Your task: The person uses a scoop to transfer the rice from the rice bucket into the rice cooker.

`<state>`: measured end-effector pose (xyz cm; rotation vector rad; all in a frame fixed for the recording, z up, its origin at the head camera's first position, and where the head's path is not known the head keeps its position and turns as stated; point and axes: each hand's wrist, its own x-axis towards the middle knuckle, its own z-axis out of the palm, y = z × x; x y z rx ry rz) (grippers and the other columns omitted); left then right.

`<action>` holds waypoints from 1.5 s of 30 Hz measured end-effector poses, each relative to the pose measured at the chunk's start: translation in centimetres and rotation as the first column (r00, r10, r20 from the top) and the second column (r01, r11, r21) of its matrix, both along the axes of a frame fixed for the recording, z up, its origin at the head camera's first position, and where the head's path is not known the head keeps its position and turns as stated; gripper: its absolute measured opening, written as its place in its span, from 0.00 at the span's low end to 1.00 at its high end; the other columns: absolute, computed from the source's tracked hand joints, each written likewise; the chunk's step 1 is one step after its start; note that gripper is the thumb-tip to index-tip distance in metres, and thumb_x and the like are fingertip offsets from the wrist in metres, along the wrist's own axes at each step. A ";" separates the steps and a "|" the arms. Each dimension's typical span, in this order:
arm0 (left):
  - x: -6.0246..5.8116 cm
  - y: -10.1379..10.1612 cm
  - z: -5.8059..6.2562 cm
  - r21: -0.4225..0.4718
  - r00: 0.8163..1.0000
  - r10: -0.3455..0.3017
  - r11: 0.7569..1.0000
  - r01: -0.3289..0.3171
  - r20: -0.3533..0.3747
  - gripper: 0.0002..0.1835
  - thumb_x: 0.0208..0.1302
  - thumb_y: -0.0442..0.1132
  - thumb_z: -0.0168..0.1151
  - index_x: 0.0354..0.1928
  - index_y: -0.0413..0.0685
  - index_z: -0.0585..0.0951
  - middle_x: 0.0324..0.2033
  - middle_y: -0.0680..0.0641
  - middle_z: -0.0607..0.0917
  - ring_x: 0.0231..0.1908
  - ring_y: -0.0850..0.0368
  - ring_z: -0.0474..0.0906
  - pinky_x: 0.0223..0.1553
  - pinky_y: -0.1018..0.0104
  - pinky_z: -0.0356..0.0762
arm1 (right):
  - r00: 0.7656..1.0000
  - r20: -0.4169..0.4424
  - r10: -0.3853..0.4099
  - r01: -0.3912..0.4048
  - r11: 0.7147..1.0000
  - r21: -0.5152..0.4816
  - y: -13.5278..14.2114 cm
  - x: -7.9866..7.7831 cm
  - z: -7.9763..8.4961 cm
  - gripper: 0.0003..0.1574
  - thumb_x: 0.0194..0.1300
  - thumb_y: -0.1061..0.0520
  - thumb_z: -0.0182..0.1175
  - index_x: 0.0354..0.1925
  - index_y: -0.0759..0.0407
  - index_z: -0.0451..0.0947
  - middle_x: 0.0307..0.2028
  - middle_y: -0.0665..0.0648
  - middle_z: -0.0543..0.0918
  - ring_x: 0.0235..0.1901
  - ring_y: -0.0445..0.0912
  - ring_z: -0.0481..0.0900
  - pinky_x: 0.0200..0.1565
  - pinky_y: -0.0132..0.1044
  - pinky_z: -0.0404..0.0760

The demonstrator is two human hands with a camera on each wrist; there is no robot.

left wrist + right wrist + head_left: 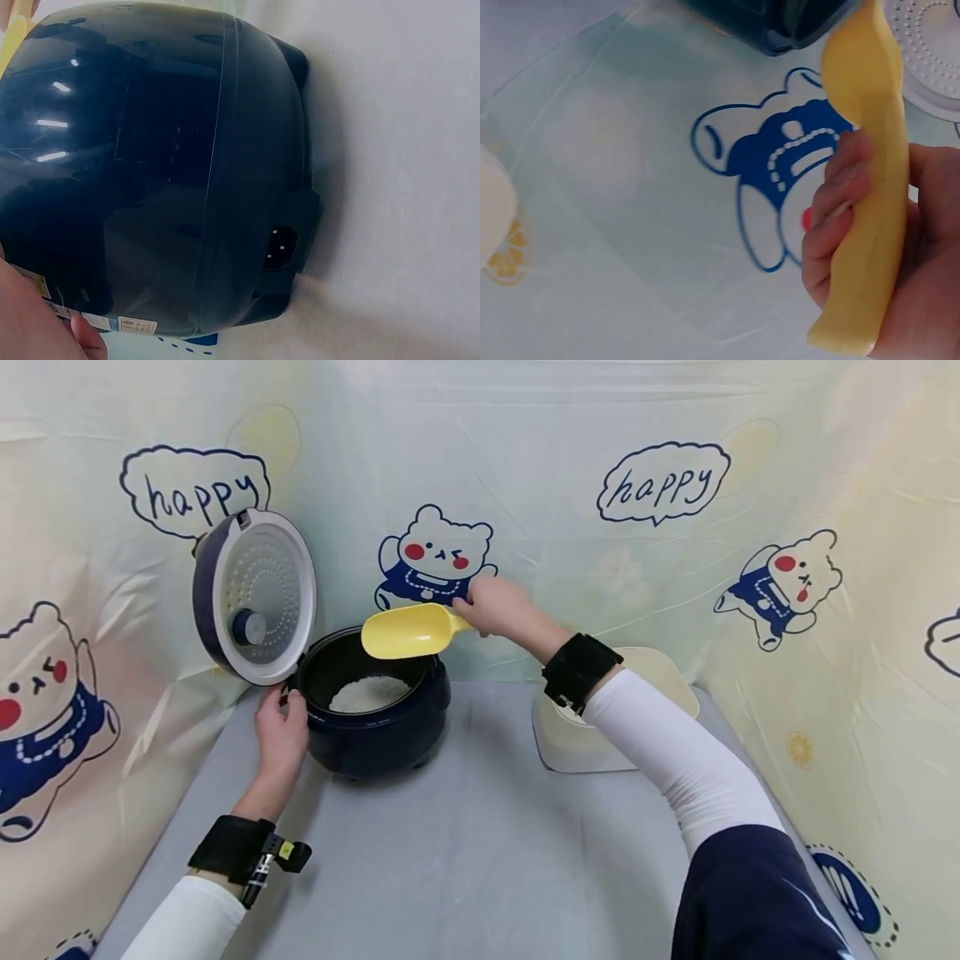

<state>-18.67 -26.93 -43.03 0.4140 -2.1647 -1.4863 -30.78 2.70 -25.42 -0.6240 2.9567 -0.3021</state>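
We see the right hand clamped on the scoop above the cooker, centre-left; rice lies inside. The left hand is by the hinge, its grip unclear. A careless tilt could spill any grains outside. We read "happy" twice on the backdrop, upper left and right; cooker labels, lower left, are illegible.

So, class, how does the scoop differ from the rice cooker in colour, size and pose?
Colour: the scoop is yellow, while the rice cooker is dark blue outside. Size: the scoop is much smaller than the rice cooker. Pose: the scoop is held up in the right hand, while the rice cooker stands on the grey table. Both have smooth, shiny surfaces.
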 end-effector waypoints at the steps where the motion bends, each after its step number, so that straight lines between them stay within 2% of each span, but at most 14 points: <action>1: 0.0 0.0 0.0 -0.002 1.000 0.001 1.000 -0.001 0.002 0.27 0.81 0.41 0.41 0.73 0.33 0.70 0.69 0.30 0.70 0.67 0.38 0.67 0.65 0.43 0.66 | 1.000 0.015 -0.007 0.008 1.000 -0.017 0.4 0.0 -0.2 0.32 0.82 0.43 0.47 0.24 0.56 0.79 0.25 0.55 0.84 0.26 0.49 0.81 0.29 0.34 0.73; 8: -0.1 0.4 -0.1 -0.033 1.000 -0.010 0.999 0.009 -0.020 0.26 0.81 0.40 0.42 0.70 0.31 0.72 0.66 0.28 0.72 0.66 0.36 0.68 0.65 0.42 0.65 | 0.990 0.128 -0.053 0.069 0.990 -0.120 4.5 0.0 -1.1 0.30 0.81 0.47 0.46 0.27 0.59 0.81 0.23 0.55 0.81 0.24 0.49 0.77 0.29 0.35 0.73; 13: -0.3 0.4 -0.2 -0.033 0.999 -0.014 0.999 0.013 -0.030 0.26 0.81 0.40 0.42 0.71 0.32 0.72 0.68 0.29 0.72 0.66 0.37 0.68 0.65 0.43 0.64 | 0.987 0.139 -0.081 0.102 0.984 -0.147 8.0 0.2 -1.9 0.30 0.80 0.47 0.45 0.24 0.58 0.77 0.21 0.55 0.80 0.22 0.49 0.76 0.29 0.36 0.73; 17: -0.1 0.3 -0.4 -0.028 1.000 -0.011 1.000 0.011 -0.015 0.26 0.81 0.40 0.41 0.72 0.32 0.71 0.68 0.29 0.71 0.66 0.37 0.68 0.65 0.44 0.65 | 0.983 0.154 -0.096 0.120 0.981 -0.152 10.9 0.4 -2.6 0.32 0.81 0.46 0.44 0.24 0.60 0.78 0.20 0.55 0.80 0.21 0.49 0.75 0.28 0.36 0.73; 23: 0.2 0.1 -0.1 -0.029 1.000 -0.002 1.000 0.001 -0.029 0.26 0.81 0.39 0.41 0.71 0.30 0.71 0.67 0.28 0.72 0.65 0.36 0.68 0.65 0.43 0.63 | 0.979 0.187 -0.079 0.117 0.972 -0.203 15.3 0.5 -3.5 0.33 0.82 0.46 0.43 0.24 0.60 0.81 0.20 0.57 0.79 0.21 0.52 0.75 0.25 0.36 0.72; 28: 0.1 0.0 -0.1 -0.030 1.000 -0.009 1.000 0.008 -0.016 0.27 0.81 0.41 0.41 0.72 0.31 0.70 0.69 0.29 0.71 0.66 0.37 0.67 0.66 0.42 0.63 | 0.970 0.223 -0.093 0.143 0.965 -0.219 18.8 1.1 -4.1 0.33 0.82 0.45 0.42 0.28 0.61 0.81 0.20 0.60 0.79 0.19 0.50 0.73 0.25 0.37 0.71; 34: -0.2 0.0 0.0 -0.022 1.000 -0.018 1.000 0.017 -0.026 0.26 0.81 0.41 0.41 0.72 0.33 0.71 0.68 0.31 0.72 0.65 0.39 0.67 0.66 0.44 0.63 | 0.968 0.210 -0.136 0.176 0.966 -0.187 22.5 2.0 -4.1 0.33 0.82 0.47 0.42 0.29 0.63 0.82 0.19 0.55 0.77 0.19 0.48 0.72 0.25 0.37 0.71; 39: -0.1 0.0 0.0 -0.028 1.000 -0.015 1.000 0.014 -0.020 0.27 0.81 0.42 0.40 0.73 0.33 0.70 0.70 0.31 0.71 0.65 0.38 0.68 0.61 0.46 0.66 | 0.961 0.211 -0.178 0.215 0.962 -0.170 25.2 2.3 -4.4 0.34 0.82 0.45 0.41 0.30 0.64 0.82 0.19 0.56 0.77 0.20 0.48 0.72 0.25 0.37 0.70; 45: 0.0 0.0 -0.3 -0.014 0.999 -0.011 1.000 0.011 -0.030 0.27 0.82 0.42 0.40 0.74 0.35 0.70 0.70 0.32 0.71 0.65 0.39 0.68 0.62 0.47 0.65 | 0.959 0.184 -0.214 0.243 0.957 -0.156 27.3 2.6 -5.0 0.35 0.83 0.45 0.41 0.33 0.66 0.83 0.20 0.56 0.77 0.22 0.50 0.73 0.27 0.39 0.71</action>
